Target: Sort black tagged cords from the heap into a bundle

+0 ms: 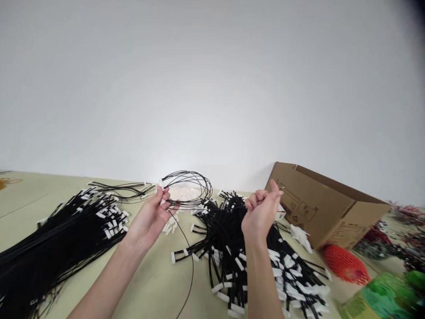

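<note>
My left hand (153, 217) is raised over the table, fingers pinched on several thin black cords (189, 184) that loop up and to the right. One cord hangs down from it toward the table edge. My right hand (262, 208) is lifted beside it, fingers curled shut on a thin cord end I can barely make out. Beneath the hands lies a heap of black cords with white tags (239, 248). A second, larger bundle of tagged black cords (59, 239) lies to the left.
An open brown cardboard box (325, 208) lies on its side at the right. Beside it are an orange-red mesh item (345, 265), green packaging (381, 297) and red-green clutter. Loose white tags (171, 228) lie near a pale bag. A white wall stands behind the pale green table (156, 283).
</note>
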